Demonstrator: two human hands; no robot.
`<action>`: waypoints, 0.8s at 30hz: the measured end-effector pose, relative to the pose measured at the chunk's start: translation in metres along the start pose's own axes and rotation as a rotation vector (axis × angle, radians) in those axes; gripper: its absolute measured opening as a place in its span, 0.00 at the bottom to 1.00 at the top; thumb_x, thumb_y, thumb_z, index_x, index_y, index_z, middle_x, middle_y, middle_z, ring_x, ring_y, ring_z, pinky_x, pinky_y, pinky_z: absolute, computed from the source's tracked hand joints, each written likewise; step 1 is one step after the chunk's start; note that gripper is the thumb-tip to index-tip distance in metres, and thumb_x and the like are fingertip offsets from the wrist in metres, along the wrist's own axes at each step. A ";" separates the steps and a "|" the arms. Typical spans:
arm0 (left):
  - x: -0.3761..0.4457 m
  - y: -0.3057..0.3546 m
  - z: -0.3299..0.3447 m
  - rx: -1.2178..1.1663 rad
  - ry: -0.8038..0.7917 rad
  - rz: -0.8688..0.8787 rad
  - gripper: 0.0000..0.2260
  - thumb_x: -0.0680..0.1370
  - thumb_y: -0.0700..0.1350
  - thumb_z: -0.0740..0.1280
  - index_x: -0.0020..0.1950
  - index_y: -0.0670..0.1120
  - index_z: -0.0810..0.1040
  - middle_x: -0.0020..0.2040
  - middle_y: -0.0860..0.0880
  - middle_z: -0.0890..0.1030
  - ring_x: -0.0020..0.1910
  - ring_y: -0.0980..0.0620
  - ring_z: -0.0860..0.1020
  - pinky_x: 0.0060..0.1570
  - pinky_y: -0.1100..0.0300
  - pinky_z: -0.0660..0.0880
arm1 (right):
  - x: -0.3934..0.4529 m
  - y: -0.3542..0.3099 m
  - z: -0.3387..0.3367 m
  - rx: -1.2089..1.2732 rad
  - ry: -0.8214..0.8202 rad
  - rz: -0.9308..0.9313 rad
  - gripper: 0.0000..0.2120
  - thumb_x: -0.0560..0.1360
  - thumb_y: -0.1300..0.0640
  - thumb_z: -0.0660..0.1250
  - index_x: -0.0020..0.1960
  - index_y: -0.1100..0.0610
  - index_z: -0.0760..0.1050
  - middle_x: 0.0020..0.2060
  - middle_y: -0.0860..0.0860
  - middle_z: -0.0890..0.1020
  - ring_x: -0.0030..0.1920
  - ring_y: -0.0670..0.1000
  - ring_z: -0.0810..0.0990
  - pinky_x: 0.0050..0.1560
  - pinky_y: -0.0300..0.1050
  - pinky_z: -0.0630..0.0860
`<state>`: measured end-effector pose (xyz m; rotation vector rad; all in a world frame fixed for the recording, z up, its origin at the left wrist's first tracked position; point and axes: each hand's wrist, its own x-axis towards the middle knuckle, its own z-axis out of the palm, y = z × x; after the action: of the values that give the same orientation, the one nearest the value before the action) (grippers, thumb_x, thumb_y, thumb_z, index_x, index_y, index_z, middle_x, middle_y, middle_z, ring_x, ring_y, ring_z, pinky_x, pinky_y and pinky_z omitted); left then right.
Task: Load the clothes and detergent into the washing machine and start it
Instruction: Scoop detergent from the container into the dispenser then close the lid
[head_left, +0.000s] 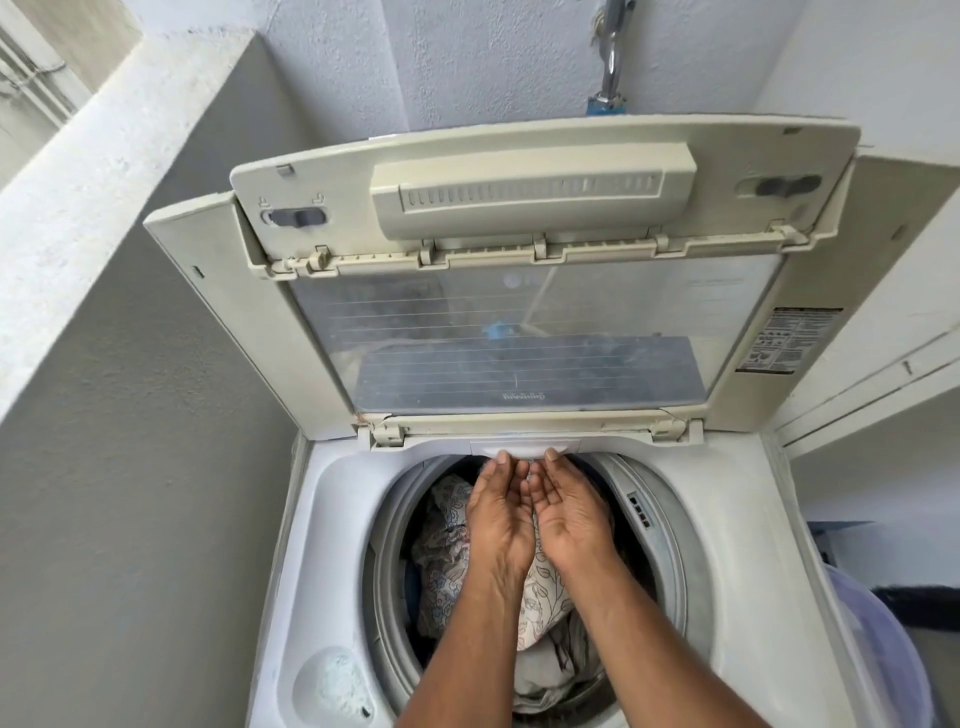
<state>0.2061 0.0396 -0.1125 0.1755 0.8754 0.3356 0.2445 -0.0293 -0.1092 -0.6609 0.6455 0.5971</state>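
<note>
We reach our left hand (500, 519) and right hand (570, 514), fingertips hooked under the detergent drawer (524, 447), likely to pull it open above the clothes (447, 551).

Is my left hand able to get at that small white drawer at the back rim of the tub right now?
Probably yes: the left hand already has fingertips at the white drawer, the lid is folded up, and nothing lies between them.
</note>
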 end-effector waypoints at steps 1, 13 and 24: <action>-0.001 0.001 0.001 0.006 -0.011 -0.005 0.01 0.80 0.37 0.71 0.51 0.41 0.81 0.41 0.44 0.82 0.37 0.51 0.83 0.37 0.63 0.83 | -0.001 -0.001 0.000 -0.005 -0.010 0.008 0.03 0.75 0.69 0.72 0.48 0.63 0.82 0.37 0.56 0.86 0.36 0.50 0.86 0.37 0.39 0.84; -0.003 0.006 0.002 0.115 -0.042 0.022 0.05 0.83 0.37 0.67 0.47 0.42 0.78 0.38 0.43 0.81 0.35 0.50 0.81 0.36 0.62 0.82 | 0.003 -0.001 0.000 -0.069 -0.059 0.001 0.05 0.80 0.70 0.68 0.46 0.63 0.79 0.35 0.57 0.83 0.34 0.50 0.83 0.36 0.38 0.82; -0.016 0.000 -0.017 0.120 -0.061 0.036 0.03 0.82 0.37 0.67 0.49 0.42 0.78 0.39 0.43 0.80 0.36 0.51 0.80 0.38 0.62 0.83 | -0.007 0.011 -0.021 -0.008 -0.117 -0.003 0.04 0.78 0.70 0.67 0.47 0.62 0.77 0.37 0.58 0.82 0.37 0.51 0.84 0.39 0.40 0.83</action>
<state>0.1836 0.0341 -0.1121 0.3112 0.8328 0.3105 0.2249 -0.0390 -0.1213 -0.6294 0.5329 0.6313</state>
